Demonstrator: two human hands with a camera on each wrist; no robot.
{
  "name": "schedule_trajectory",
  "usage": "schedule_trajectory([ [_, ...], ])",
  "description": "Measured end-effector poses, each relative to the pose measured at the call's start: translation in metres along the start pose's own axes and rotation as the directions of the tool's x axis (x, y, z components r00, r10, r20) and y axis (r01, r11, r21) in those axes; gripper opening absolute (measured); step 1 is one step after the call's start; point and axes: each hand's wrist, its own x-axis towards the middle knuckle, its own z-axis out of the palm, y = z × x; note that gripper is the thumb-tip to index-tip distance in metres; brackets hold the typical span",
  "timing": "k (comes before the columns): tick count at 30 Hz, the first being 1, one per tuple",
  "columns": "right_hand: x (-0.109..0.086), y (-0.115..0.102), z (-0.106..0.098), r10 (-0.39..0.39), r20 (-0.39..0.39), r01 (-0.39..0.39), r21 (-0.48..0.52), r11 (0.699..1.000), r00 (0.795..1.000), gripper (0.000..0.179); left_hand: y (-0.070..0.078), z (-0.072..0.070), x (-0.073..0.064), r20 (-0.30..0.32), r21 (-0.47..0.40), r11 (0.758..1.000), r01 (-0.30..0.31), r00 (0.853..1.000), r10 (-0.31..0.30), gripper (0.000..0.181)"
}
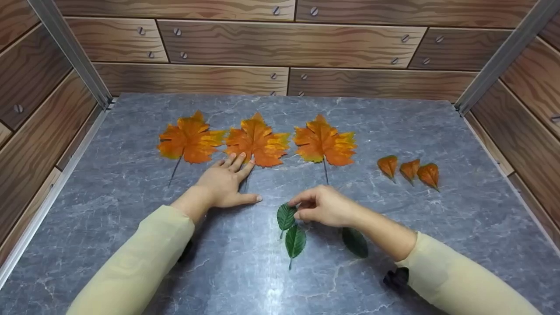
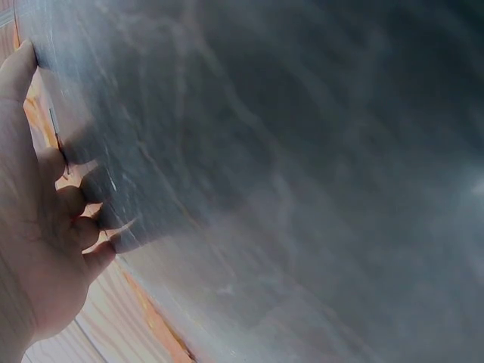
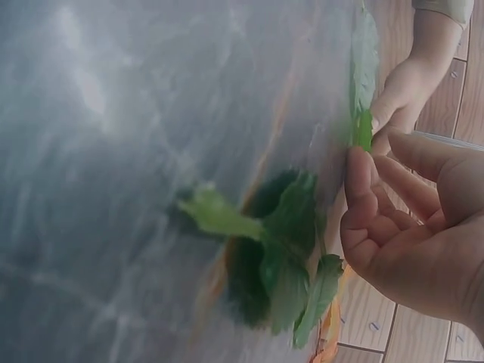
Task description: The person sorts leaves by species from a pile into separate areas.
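Observation:
In the head view, my left hand (image 1: 225, 181) lies with fingers spread at the middle orange maple leaf (image 1: 256, 140), its fingertips touching that leaf's lower edge. The thumb points right across the grey tabletop. My right hand (image 1: 328, 206) pinches the edge of a serrated green leaf (image 1: 286, 217) between thumb and index finger. Just below it lies a second green leaf (image 1: 295, 241). A darker green leaf (image 1: 355, 242) is partly hidden beneath my right forearm; the right wrist view shows overlapping green leaves (image 3: 291, 257) near that hand.
Two more maple leaves, one left (image 1: 190, 140) and one right (image 1: 324, 142), flank the middle one in a row. Several small orange-brown leaves, including one at the row's right end (image 1: 428, 176), lie farther right. Wood-patterned walls (image 1: 288, 43) enclose the grey table (image 1: 131, 105).

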Motion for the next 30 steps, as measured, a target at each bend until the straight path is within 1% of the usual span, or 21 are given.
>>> schedule_trajectory([
  [9, 0.0076, -0.0028, 0.0041, 0.018, -0.007, -0.018, 0.018, 1.000, 1.000, 0.031, 0.0006, -0.0003, 0.0012, 0.002, 0.010, 1.000, 0.007, 1.000, -0.007, 0.108],
  [19, 0.0093, -0.0019, 0.0072, 0.019, -0.033, -0.019, 0.020, 1.000, 0.999, 0.027, 0.0013, -0.0019, 0.0008, 0.004, 0.014, 1.000, 0.007, 1.000, -0.007, 0.109],
  [30, 0.0097, -0.0016, 0.0083, -0.001, -0.096, 0.007, 0.061, 0.998, 0.995, 0.022, 0.0010, 0.0012, 0.0017, 0.006, 0.012, 1.000, 0.005, 1.000, -0.005, 0.109],
])
